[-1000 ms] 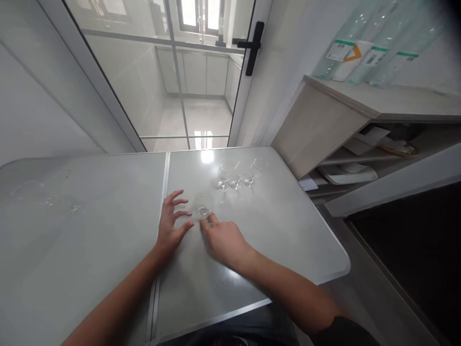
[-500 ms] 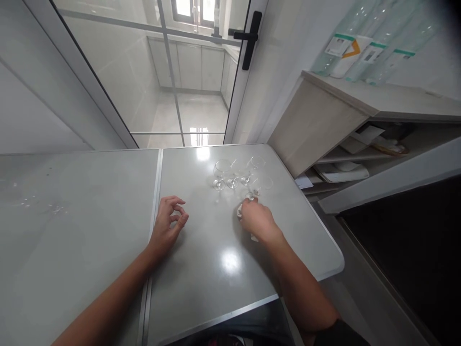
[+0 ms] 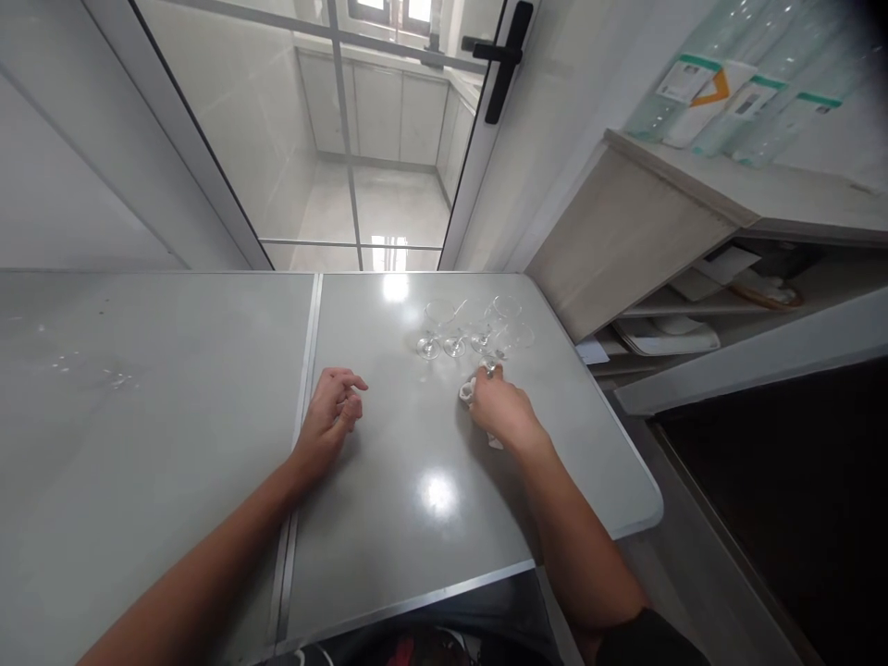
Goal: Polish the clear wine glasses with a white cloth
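Note:
Several clear stemmed glasses (image 3: 454, 331) stand in a row near the far right of the grey table (image 3: 416, 481). My right hand (image 3: 500, 409) grips the foot of the rightmost glass (image 3: 511, 339) at the row's right end, with a white cloth (image 3: 467, 392) tucked in the palm. My left hand (image 3: 331, 424) rests on the tabletop near the centre seam, fingers loosely curled, holding nothing.
A glass door (image 3: 333, 139) with a black handle (image 3: 505, 55) stands behind the table. A wooden shelf unit (image 3: 659, 231) with papers and packaged bottles (image 3: 735, 102) is at the right. Faint glassware (image 3: 104, 375) sits at the table's far left.
My right hand carried a glass from the table's middle to the right end of the row. My left hand drew back from the glass and curled its fingers.

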Tool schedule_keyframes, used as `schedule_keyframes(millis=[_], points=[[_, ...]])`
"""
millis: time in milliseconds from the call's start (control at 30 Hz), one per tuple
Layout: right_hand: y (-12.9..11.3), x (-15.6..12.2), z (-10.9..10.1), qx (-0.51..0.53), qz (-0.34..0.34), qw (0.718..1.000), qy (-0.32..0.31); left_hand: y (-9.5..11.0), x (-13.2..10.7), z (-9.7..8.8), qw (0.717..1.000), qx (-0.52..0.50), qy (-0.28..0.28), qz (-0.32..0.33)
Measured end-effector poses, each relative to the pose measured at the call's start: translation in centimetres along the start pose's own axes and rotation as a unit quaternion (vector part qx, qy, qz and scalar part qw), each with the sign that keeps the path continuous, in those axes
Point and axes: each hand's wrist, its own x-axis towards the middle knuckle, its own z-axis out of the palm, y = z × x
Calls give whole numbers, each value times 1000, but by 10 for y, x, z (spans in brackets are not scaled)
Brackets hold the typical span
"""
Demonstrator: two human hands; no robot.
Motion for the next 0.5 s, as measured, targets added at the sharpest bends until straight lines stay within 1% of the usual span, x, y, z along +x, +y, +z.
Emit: schedule_keyframes(millis=[133, 267, 333, 367, 400, 433, 467, 500], points=[[2, 0, -3, 17, 3, 1000, -1, -3, -1, 0, 1000, -14, -4, 11], [-2, -13, -14, 41, 23, 999, 4, -1, 0, -1, 1000, -14, 0, -2], [-11, -25, -19, 79, 18, 996, 33, 0, 0, -1, 1000, -13, -13, -9], [-18, -31, -20, 116, 1, 991, 65, 1, 0, -1, 999, -11, -34, -9], [-26, -36, -20, 174, -36, 979, 97, 2, 0, -1, 998, -12, -64, -6], [-34, -41, -19, 252, -95, 956, 115, 2, 0, 0, 995, -22, -99, 0], [-43, -44, -18, 340, -164, 918, 119, 3, 0, 0, 990, -41, -133, 8], [-52, -46, -15, 419, -219, 873, 122, 3, -1, 2, 985, -63, -160, 14]])
